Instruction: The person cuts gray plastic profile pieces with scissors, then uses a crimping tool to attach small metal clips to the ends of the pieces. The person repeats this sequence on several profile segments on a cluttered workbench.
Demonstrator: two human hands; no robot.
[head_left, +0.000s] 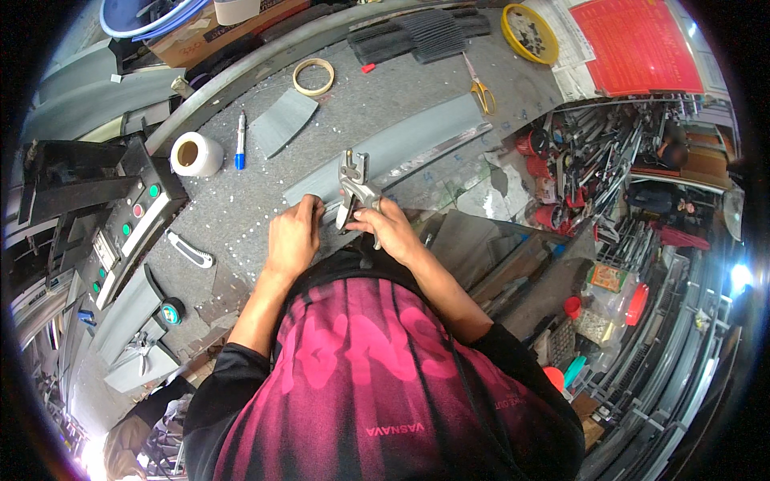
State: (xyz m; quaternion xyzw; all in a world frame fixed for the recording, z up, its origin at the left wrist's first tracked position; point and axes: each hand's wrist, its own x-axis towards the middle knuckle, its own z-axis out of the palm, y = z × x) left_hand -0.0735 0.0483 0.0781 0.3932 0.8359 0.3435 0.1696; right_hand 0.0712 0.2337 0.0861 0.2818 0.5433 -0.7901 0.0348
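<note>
My right hand (393,232) is closed around the handles of a silver metal hand punch (358,191), its head pointing away from me. Beside it, my left hand (293,237) has its fingers pinched together at the near end of a narrow grey strip (417,166). That strip runs off to the right and away, passing by the punch; whether the jaws sit on it I cannot tell. Behind both lies a long, wide grey slat (385,144). What is between my left fingertips is mostly hidden.
Around the grey bench (241,204) lie a white tape roll (196,154), a blue-capped marker (241,140), a utility knife (191,250), a tan tape ring (314,77), scissors (482,92) and a yellow tray (529,34). A box with green buttons (127,229) stands left.
</note>
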